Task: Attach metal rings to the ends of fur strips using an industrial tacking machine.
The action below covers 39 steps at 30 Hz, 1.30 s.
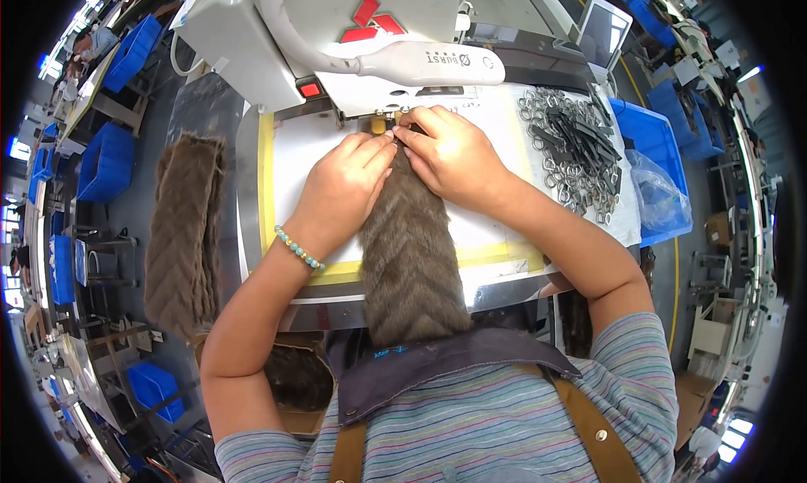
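A long brown fur strip [412, 264] with a chevron pattern runs from my lap up to the sewing machine [227, 37]. My left hand [346, 184] lies along its left side, fingers together, the fingertips pressing its narrow far end. From the right, my right hand [454, 157] pinches that same end between thumb and fingers. The fingertips of both hands meet just below the needle area, next to a small yellow part [377, 125]. The fingers hide the exact spot being held. The strip's near end disappears against my dark apron [454, 369].
Metal rings with black straps [580, 142] lie heaped on the right of the white, yellow-taped work surface [303, 155]. Beyond them stand a blue bin [672, 151] and a clear plastic bag [656, 193]. More folded fur [185, 239] rests at the left. A white lamp [433, 63] overhangs my hands.
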Tool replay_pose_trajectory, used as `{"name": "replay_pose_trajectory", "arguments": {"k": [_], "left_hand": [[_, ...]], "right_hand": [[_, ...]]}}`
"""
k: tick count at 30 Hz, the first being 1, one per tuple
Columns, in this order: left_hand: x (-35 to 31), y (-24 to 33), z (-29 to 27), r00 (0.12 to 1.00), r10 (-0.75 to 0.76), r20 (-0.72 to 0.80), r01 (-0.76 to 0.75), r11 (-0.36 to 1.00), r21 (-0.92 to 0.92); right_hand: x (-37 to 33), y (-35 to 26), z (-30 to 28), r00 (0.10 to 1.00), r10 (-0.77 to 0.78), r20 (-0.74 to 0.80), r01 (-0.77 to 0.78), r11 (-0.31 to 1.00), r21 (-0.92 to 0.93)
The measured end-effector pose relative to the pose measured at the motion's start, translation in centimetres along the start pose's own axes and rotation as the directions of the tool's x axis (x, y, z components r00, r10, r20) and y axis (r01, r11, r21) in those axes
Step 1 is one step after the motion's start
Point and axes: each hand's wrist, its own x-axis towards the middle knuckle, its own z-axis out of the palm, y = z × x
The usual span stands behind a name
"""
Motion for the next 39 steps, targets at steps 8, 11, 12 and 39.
{"name": "replay_pose_trajectory", "arguments": {"k": [8, 11, 12, 39], "left_hand": [[0.7, -0.2, -0.6, 0.998, -0.026, 0.057, 0.031, 0.995, -0.090], [0.8, -0.3, -0.9, 0.997, -0.017, 0.069, 0.023, 0.995, -0.095], [0.8, -0.4, -0.9, 0.997, -0.013, 0.072, 0.020, 0.996, -0.092], [0.0, -0.5, -0.4, 0.999, -0.018, 0.052, 0.021, 0.998, -0.062]], "right_hand": [[-0.1, 0.1, 0.0, 1.000, 0.008, 0.000, -0.008, 1.000, -0.009], [0.1, 0.2, -0.3, 1.000, -0.004, -0.007, 0.004, 1.000, 0.001], [0.1, 0.2, -0.3, 1.000, -0.024, -0.018, 0.025, 1.000, 0.015], [0.2, 0.6, -0.4, 0.997, -0.075, 0.034, 0.075, 0.997, 0.020]]}}
